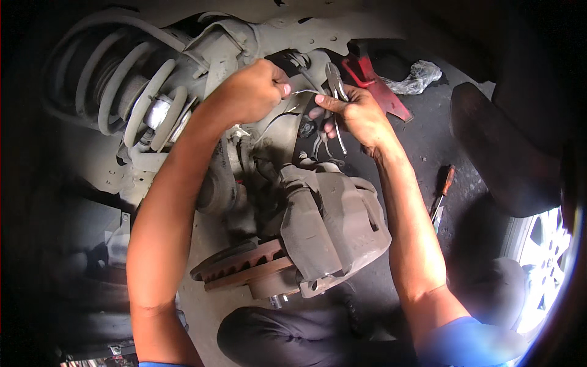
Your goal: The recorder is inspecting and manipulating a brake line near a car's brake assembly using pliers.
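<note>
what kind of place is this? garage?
Likely a car repair garage or driveway work spot. A wheel is off, baring the brake caliper, the brake disc and the coil spring. A screwdriver lies on the dark floor, and the right hand holds pliers.

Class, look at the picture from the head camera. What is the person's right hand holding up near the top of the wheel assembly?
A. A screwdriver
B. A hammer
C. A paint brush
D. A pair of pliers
D. The right hand grips a pair of metal pliers with the jaws pointing up, while the screwdriver lies untouched on the floor.
</note>
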### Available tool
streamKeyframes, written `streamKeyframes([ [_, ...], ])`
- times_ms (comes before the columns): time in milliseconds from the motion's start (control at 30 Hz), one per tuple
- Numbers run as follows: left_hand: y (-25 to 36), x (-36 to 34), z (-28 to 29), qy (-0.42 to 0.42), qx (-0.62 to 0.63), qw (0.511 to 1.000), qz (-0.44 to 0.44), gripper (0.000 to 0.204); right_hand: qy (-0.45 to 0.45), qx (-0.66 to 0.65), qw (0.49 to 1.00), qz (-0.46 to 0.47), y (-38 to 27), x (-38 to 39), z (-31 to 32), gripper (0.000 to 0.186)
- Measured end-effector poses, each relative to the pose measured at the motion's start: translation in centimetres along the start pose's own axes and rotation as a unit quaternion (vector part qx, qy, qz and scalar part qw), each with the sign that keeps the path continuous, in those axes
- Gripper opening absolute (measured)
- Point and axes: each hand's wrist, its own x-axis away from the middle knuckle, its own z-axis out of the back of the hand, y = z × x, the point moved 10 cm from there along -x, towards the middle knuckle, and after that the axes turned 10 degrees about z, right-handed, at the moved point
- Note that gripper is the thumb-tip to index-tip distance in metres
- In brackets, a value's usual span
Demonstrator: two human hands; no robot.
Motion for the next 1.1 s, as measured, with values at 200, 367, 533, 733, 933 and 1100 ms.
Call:
streamKeyframes([
  [200, 0.2, -0.2, -3.7, -0.168, 0.17, 0.966, 0.1, 0.037, 0.014, -0.009, 1.0, -0.01, 0.6, 0.1, 1.3, 0.025],
  [367, -0.9, -0.4, -4.5, -0.189, 0.189, 0.959, 0.095, 0.035, 0.012, -0.018, 1.0, -0.011, 0.9, 0.1, 1.5, 0.024],
  [533, 0.1, -0.1, -4.9, -0.212, 0.203, 0.953, 0.069, 0.032, 0.009, -0.036, 0.999, -0.018, 1.7, 0.2, 2.1, 0.023],
  [733, 0.2, -0.3, -4.7, -0.203, 0.149, 0.964, 0.079, 0.032, 0.017, 0.005, 1.0, -0.015, 1.5, 0.8, 2.3, 0.025],
  [933, 0.4, -0.2, -4.9, -0.206, 0.196, 0.957, 0.061, 0.031, 0.004, 0.01, 1.0, -0.019, 1.8, 1.0, 2.3, 0.028],
  [1100, 1.0, -0.3, -4.5, -0.181, 0.193, 0.964, 0.036, 0.029, 0.018, 0.018, 0.999, -0.021, 1.8, 1.6, 2.7, 0.024],
])
